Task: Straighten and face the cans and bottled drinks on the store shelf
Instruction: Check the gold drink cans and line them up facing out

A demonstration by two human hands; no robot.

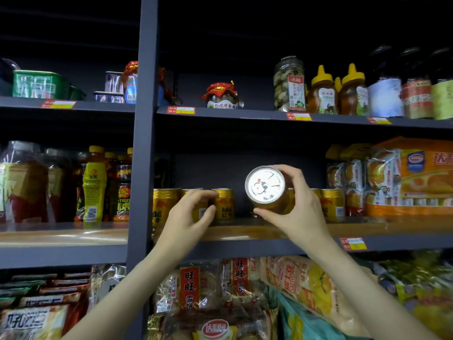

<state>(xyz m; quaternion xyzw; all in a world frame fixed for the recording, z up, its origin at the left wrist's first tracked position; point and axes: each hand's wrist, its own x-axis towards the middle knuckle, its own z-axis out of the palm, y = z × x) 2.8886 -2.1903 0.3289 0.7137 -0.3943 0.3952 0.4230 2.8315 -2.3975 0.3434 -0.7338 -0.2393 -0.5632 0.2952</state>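
My right hand (293, 204) grips a gold can (266, 187) tipped toward me, so its silver lid faces the camera, just above the middle shelf (245, 233). My left hand (187, 218) curls its fingers and thumb round an upright gold can (204, 207) in a row of gold Red Bull cans (224, 204) at the shelf's left end. Two more gold cans (332, 204) stand upright to the right of the tipped one. A dark gap lies between the two groups.
A grey upright post (143, 143) divides the bays. Bottled drinks (94, 185) fill the left bay. Boxed cakes (404, 177) crowd the right end of the middle shelf. Jars and honey bottles (323, 92) stand on the shelf above; snack bags (220, 298) lie below.
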